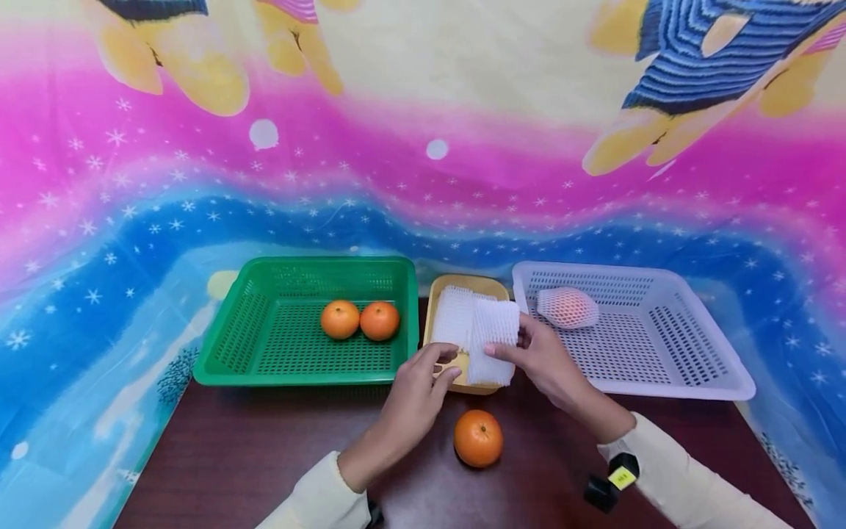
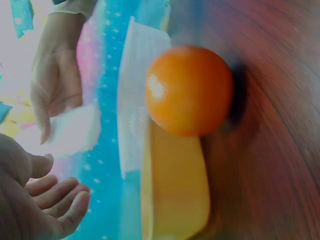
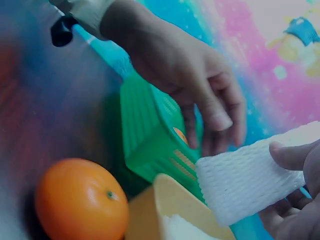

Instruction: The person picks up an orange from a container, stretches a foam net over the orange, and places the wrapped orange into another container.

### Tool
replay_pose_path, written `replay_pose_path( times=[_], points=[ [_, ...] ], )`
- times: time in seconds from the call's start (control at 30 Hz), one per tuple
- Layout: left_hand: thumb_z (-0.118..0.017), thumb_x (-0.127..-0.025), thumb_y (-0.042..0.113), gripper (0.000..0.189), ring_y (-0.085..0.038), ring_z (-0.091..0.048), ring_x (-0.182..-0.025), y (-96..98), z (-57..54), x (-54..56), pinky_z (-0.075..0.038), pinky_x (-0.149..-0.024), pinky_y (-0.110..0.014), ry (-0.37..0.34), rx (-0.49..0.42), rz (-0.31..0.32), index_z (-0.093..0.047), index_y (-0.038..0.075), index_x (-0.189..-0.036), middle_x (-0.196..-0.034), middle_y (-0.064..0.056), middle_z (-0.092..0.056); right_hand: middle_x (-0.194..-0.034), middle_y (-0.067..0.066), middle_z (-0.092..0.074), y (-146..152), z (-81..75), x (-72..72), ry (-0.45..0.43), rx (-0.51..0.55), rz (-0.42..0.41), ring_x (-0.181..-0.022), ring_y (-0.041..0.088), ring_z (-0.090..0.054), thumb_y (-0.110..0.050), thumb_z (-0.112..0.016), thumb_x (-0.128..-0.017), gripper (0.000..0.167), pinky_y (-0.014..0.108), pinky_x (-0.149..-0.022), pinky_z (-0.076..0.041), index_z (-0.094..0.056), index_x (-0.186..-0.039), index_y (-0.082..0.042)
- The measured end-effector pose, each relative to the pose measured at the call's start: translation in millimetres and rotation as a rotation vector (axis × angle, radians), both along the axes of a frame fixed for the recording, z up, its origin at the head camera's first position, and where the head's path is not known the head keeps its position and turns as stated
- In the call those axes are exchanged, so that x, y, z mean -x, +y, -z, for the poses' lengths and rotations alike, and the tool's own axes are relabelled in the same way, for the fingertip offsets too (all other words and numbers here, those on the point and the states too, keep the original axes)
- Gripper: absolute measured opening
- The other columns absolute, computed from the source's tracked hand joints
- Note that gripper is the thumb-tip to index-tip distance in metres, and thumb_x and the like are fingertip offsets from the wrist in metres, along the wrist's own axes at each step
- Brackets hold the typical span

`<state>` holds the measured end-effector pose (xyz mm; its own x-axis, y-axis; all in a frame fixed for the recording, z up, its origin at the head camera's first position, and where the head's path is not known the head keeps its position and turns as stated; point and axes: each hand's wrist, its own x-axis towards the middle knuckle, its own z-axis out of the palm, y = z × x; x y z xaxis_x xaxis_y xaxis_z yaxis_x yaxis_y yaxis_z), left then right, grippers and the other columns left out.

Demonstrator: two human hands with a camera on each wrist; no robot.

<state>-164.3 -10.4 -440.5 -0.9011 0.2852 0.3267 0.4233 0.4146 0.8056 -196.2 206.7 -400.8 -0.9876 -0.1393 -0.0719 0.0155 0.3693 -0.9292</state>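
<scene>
My right hand (image 1: pixel 545 360) pinches a white foam net sleeve (image 1: pixel 494 342) between thumb and fingers, above the small yellow tray (image 1: pixel 436 294). The sleeve is flat, with its lower end pointing toward me. My left hand (image 1: pixel 413 397) is beside it, fingers loosely bent and holding nothing; in the right wrist view a gap shows between its fingertips and the sleeve (image 3: pixel 250 175). More white foam sleeves (image 1: pixel 453 316) lie in the tray. On the table just in front of the tray sits one orange (image 1: pixel 478 438), stem side up, between my forearms.
A green basket (image 1: pixel 304 380) at left holds two oranges (image 1: pixel 360 320). The pale lilac basket (image 1: pixel 667 389) at right contains a fruit in a foam net (image 1: pixel 568 308). Behind the dark wooden table (image 1: pixel 218 455) hangs a printed cloth (image 1: pixel 396 169).
</scene>
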Motion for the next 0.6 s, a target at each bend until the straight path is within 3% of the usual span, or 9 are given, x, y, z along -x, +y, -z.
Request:
replay_pose_path(
  times=[0.17, 0.3, 0.6],
  points=[
    [-0.074, -0.094, 0.009, 0.023, -0.015, -0.069, -0.095, 5.4, -6.1, -11.7, -0.062, -0.081, -0.026, -0.049, -0.150, -0.001, -0.068, 0.008, -0.115, -0.111, -0.004, -0.068, -0.121, 0.024, -0.068, -6, 5.1, -22.7, 0.066, 0.028, -0.016, -0.095, 0.014, -0.068, -0.011, -0.082, -0.087, 0.052, 0.025, -0.077, -0.059, -0.059, -0.132, 0.004],
    [-0.077, -0.090, 0.006, 0.015, -0.013, -0.068, -0.086, 8.0, -0.1, -17.7, -0.061, -0.075, -0.023, -0.020, -0.146, -0.036, -0.070, 0.007, -0.104, -0.099, -0.003, -0.070, -0.122, 0.023, -0.068, -9, 12.1, -37.6, 0.116, 0.044, -0.028, -0.099, 0.013, -0.069, -0.010, -0.082, -0.086, 0.054, 0.025, -0.080, -0.060, -0.059, -0.133, 0.002],
    [-0.077, -0.089, 0.003, 0.012, -0.015, -0.070, -0.085, 4.5, 17.1, -20.2, -0.061, -0.073, -0.022, -0.041, -0.185, -0.083, -0.072, 0.005, -0.099, -0.096, -0.004, -0.071, -0.098, 0.016, -0.067, 0, 35.7, -57.5, 0.287, 0.068, 0.005, -0.086, 0.006, -0.068, 0.004, -0.081, -0.082, 0.033, 0.023, -0.075, -0.062, -0.062, -0.109, 0.004]
  ],
)
